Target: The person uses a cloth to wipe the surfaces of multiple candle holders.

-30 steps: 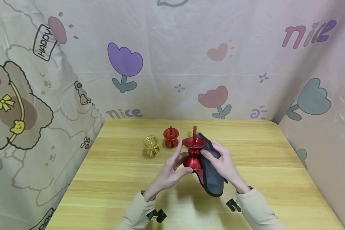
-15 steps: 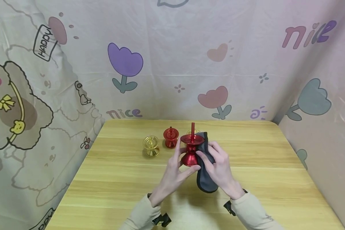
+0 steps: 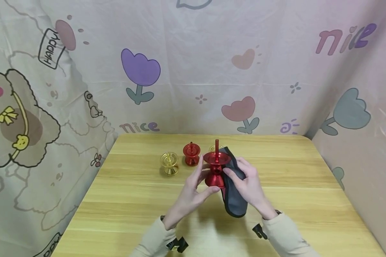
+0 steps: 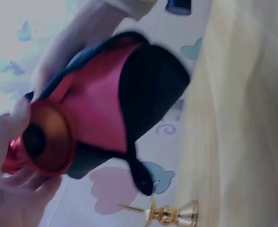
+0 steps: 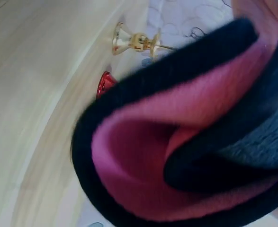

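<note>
Backdrop (image 3: 193, 46) printed, behind wood-grain table (image 3: 302, 200). Both hands occupied: right hand (image 3: 250, 185) pinching folded grey cloth (image 3: 236, 201), black-edged, pink inside, at right side of tall red stand (image 3: 216, 170); left hand (image 3: 192, 192) grasping that stand, spike up, lifted off table. Behind, on table: smaller red stand (image 3: 191, 154), left gold stand (image 3: 169, 164), right gold stand (image 3: 212, 150) mostly hidden.

Red candlestick (image 3: 216, 165) dipped slightly; grey cloth (image 3: 235, 200) slanted again, pink lining (image 3: 223, 193) showing.
</note>
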`<action>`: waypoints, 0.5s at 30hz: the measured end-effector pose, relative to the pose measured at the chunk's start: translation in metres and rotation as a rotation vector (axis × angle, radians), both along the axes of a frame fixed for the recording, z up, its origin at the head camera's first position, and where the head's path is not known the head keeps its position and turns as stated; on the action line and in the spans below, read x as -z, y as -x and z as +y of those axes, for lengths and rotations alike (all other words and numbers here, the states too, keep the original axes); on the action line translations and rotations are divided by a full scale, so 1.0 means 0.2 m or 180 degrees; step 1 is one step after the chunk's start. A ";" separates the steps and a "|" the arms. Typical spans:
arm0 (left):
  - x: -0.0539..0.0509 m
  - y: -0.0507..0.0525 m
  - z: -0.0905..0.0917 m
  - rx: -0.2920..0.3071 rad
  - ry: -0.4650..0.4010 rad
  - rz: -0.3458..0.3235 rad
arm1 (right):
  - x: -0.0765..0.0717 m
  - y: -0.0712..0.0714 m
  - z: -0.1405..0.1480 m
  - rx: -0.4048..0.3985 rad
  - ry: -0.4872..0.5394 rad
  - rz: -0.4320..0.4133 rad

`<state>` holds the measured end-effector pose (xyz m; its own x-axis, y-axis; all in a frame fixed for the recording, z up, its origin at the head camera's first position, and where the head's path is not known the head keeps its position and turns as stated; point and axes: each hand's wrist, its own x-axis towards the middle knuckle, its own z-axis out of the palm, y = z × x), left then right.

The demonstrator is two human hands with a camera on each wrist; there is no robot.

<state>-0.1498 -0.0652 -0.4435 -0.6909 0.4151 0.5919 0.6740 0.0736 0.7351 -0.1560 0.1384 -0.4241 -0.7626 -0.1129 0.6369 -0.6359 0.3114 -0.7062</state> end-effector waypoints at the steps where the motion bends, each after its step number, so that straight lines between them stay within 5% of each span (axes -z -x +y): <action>1: 0.01 0.00 0.01 -0.0083 -0.0015 0.0177 | 0.00 0.00 -0.01 0.0088 -0.0038 0.0142; 6: 0.02 -0.02 0.04 -0.0407 0.0074 0.0618 | -0.01 -0.03 -0.06 0.0419 -0.0307 0.0838; 11: 0.02 -0.03 0.04 -0.0402 0.0045 0.0409 | -0.01 -0.04 -0.09 0.0736 -0.0731 0.1439; 15: 0.01 -0.04 0.04 -0.0226 -0.0089 0.0057 | 0.00 -0.03 -0.08 0.0791 -0.0805 0.1489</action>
